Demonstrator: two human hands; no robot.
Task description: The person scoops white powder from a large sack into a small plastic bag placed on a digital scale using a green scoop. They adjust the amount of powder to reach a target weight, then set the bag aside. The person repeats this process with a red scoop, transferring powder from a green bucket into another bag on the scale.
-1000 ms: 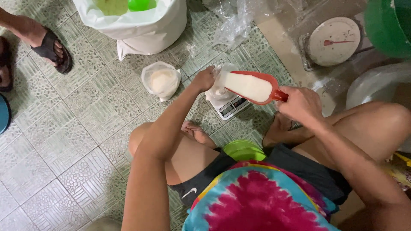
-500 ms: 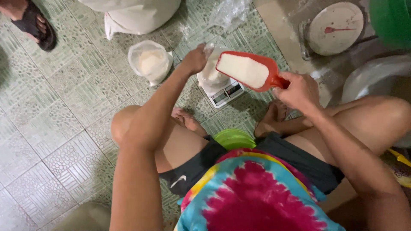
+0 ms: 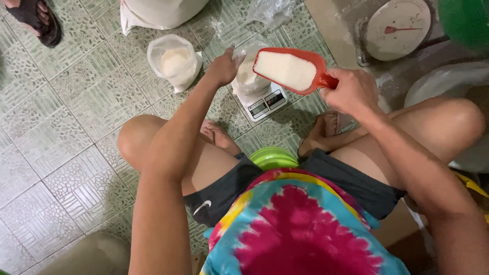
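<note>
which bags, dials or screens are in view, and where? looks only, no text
Digital scale: floor centre, white, two small grey screens.
Clear bag: on that scale, white powder, left hand holding its rim.
Tied clear bag: floor left, white powder.
Dial scale: top right, round white face, red needle.
White sack: top edge.

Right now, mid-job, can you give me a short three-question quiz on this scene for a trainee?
1. True or false: the red scoop in the right hand is full of white powder.
2. What does the clear bag that the left hand holds open stand on? A) the dial scale B) the small digital scale C) the bare floor tiles
3. Fill in: a second filled clear bag sits on the floor to the ___ of the digital scale in the picture.

Key: 1 true; 2 B; 3 left.
</note>
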